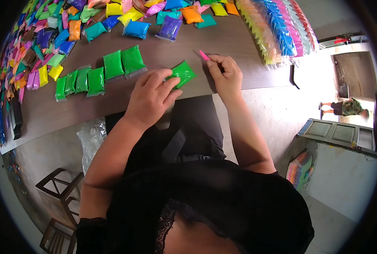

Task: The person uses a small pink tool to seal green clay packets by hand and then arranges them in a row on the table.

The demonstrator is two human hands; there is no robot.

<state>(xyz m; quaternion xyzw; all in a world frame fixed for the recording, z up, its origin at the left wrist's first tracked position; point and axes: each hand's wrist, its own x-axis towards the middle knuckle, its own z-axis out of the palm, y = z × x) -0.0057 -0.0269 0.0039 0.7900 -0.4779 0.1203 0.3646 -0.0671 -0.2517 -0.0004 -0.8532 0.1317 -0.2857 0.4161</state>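
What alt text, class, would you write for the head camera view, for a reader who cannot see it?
A person's left hand presses a green packet on a brown table while the right hand holds a small pink tool. More green packets lie in a row, with heaps of many-coloured packets beyond.

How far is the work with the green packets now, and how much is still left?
Done: six green packets lie in a row on the table. In hand: the left hand presses one green packet at the table edge, while the right hand holds a small pink piece. Left: a large mixed pile of coloured packets is unsorted.
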